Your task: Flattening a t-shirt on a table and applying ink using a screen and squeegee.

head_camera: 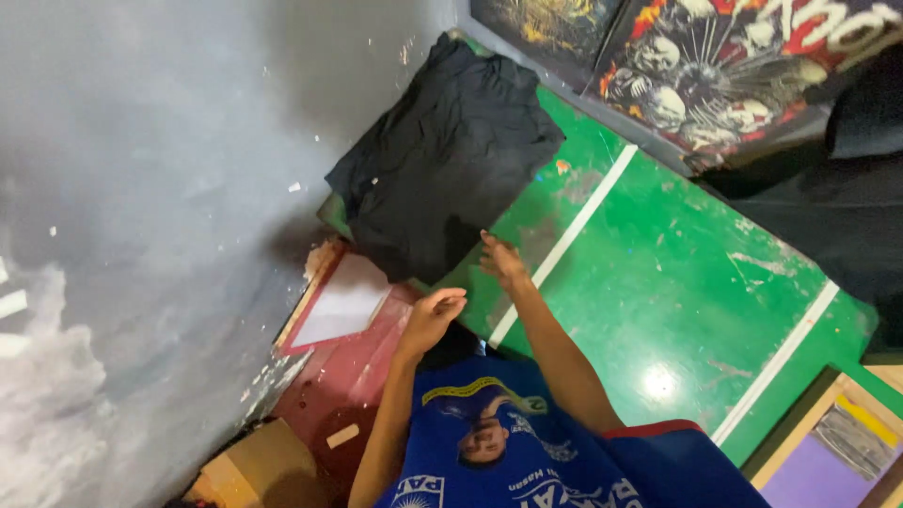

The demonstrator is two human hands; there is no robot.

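A crumpled black T-shirt (pixel 450 155) lies on the far corner of a green table (pixel 658 282) painted with white stripes. My right hand (pixel 503 263) rests flat on the table, fingers spread, just below the shirt's near edge. Beside it, my left hand (pixel 433 315) hovers with its fingers apart and holds nothing, close to the table's edge. Left of that hand is a wooden-framed screen (pixel 343 301) with a white middle, lying on a red-stained surface. My blue printed shirt fills the bottom of the view.
A grey wall (pixel 141 188) fills the left side. Dark prints with skulls (pixel 715 66) lean at the table's far edge. A cardboard box (pixel 263 466) sits at the bottom left, and a wooden frame with a purple panel (pixel 828 461) at the bottom right.
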